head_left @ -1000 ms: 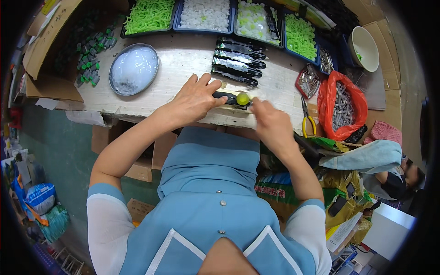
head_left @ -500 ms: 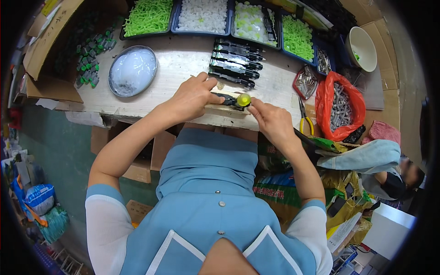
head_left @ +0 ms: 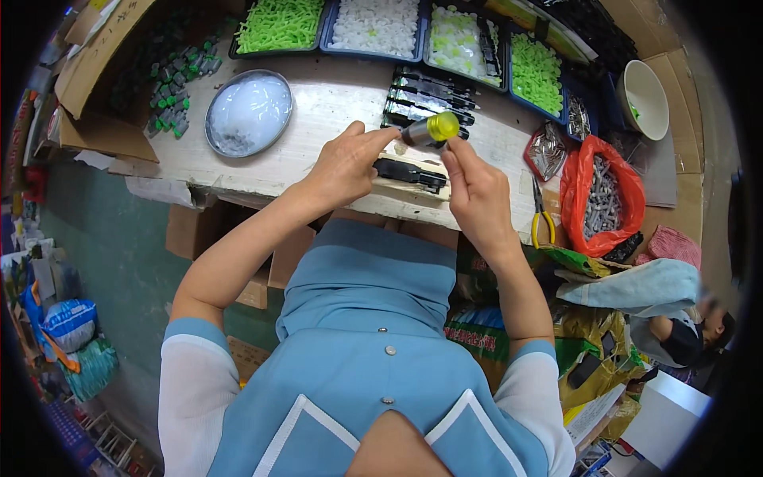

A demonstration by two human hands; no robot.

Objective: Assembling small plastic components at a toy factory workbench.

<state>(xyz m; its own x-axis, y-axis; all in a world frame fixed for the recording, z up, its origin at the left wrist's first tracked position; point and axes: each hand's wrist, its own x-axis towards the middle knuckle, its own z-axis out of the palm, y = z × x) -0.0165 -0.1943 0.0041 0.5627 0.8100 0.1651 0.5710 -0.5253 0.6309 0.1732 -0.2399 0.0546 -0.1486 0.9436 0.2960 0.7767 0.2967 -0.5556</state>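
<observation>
A hammer-like tool (head_left: 429,129) with a grey cylindrical head and a yellow-green end is raised above the bench's front edge. My right hand (head_left: 485,191) is closed on it, its fingertips beside the yellow-green end; the handle is hidden. Below lies a black elongated part (head_left: 411,173) on a pale wooden block (head_left: 389,188). My left hand (head_left: 346,165) is open at that part's left end. Its index finger stretches toward the tool's grey end; whether they touch is unclear. Just beyond, several black parts (head_left: 429,99) lie in a row, partly covered by the tool.
Trays of green (head_left: 282,25) and white pieces (head_left: 373,30) line the back. A round dish (head_left: 249,114) sits left, beside grey-green pieces (head_left: 169,99). Right are yellow-handled pliers (head_left: 543,219), a red bag (head_left: 568,195) of grey parts and a cream bowl (head_left: 645,99). Another person is at far right.
The tool has risen off the black part and tipped, its yellow-green end now facing right. My left fingers have moved forward from the part, which stays on the block. The view has shifted slightly.
</observation>
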